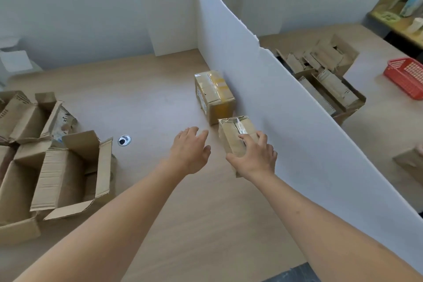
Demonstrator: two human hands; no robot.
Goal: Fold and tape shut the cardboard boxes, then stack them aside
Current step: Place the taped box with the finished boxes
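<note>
A small taped cardboard box (233, 135) stands on the wooden table beside the white divider. My right hand (256, 155) lies on its near top, fingers curled over the edge and thumb on its left side. Just beyond it sits a second taped box (214, 96) with yellowish tape, also against the divider. My left hand (191, 151) hovers open over the table just left of the near box, fingers spread and holding nothing. Several open, unfolded cardboard boxes (68, 174) lie piled at the table's left.
A white foam-board divider (263, 98) runs diagonally along the right of my work area. Beyond it lie more opened boxes (325, 80) and a red plastic basket (407, 78). A round cable hole (124, 140) sits in the tabletop (148, 103).
</note>
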